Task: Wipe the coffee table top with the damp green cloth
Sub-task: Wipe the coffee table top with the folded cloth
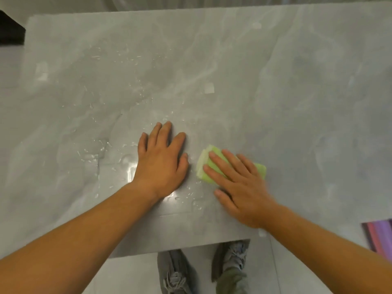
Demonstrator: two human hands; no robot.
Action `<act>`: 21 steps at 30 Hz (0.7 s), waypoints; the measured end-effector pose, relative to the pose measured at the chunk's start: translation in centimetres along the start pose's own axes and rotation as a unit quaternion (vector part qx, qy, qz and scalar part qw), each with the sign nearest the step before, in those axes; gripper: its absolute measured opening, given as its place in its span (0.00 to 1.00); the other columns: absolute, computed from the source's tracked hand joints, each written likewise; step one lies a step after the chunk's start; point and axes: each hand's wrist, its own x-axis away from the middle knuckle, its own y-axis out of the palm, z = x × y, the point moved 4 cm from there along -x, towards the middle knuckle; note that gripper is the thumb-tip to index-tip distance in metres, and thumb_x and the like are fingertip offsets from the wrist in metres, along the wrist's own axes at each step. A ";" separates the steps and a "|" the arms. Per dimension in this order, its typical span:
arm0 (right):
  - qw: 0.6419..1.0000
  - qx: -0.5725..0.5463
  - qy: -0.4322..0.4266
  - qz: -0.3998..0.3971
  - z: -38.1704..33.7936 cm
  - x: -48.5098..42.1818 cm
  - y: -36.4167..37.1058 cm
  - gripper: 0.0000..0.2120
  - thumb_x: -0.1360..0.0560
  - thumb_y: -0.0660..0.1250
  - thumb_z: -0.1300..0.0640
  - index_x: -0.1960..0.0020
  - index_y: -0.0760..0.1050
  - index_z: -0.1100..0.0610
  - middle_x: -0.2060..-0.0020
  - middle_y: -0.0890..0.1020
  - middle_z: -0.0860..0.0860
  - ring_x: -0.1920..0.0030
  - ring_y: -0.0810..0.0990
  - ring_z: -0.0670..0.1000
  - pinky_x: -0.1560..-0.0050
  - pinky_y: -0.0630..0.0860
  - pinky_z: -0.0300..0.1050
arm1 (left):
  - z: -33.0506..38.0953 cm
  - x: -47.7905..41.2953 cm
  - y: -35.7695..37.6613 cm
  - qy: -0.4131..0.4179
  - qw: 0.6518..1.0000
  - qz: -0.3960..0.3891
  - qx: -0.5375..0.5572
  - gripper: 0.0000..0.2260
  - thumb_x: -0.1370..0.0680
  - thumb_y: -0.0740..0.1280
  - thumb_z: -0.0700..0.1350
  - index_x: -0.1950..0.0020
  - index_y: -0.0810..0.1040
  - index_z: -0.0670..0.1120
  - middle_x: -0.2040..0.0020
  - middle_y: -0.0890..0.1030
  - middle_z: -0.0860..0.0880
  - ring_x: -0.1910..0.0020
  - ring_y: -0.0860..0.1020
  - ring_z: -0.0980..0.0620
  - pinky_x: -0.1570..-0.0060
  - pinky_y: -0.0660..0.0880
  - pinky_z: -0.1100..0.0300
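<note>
right hand (239, 183): laid flat on the cloth, fingers straight and slightly spread; nothing is curled round or pinched, and the cloth is only pressed down under the fingers and palm.
cloth (203, 158): green, folded into a small pad and pinned to the table under the right hand; its paler edge is seen past the fingertips, and one corner shows beyond the little-finger side.
left hand (161, 158): laid palm-down on the table just left of the right hand, fingers straight and close together; nothing is held. a narrow strip of table is left between its thumb and the cloth.
table (244, 60): a grey marbled top is seen stretching away ahead of both hands; its near edge lies behind the wrists.
water (93, 153): droplets and streaks are scattered left of and ahead of the left hand, with a few more between the two wrists.
shoes (176, 274): two grey shoes are seen on the floor (135, 272), behind the table's near edge, between the forearms.
striped thing (379, 236): pink and purple, cut off by the frame edge, right of the right forearm; what it is cannot be told.
</note>
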 end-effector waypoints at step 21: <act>0.964 -0.015 0.251 0.085 -2.7 3.3 1.5 0.29 0.20 0.47 0.44 0.20 0.58 0.50 0.19 0.56 0.53 0.20 0.53 0.60 0.23 0.52 0.62 | -1.4 4.5 1.7 0.002 1.000 0.018 0.009 0.24 0.21 0.51 0.56 0.25 0.65 0.53 0.20 0.56 0.43 0.21 0.48 0.43 0.24 0.42 0.43</act>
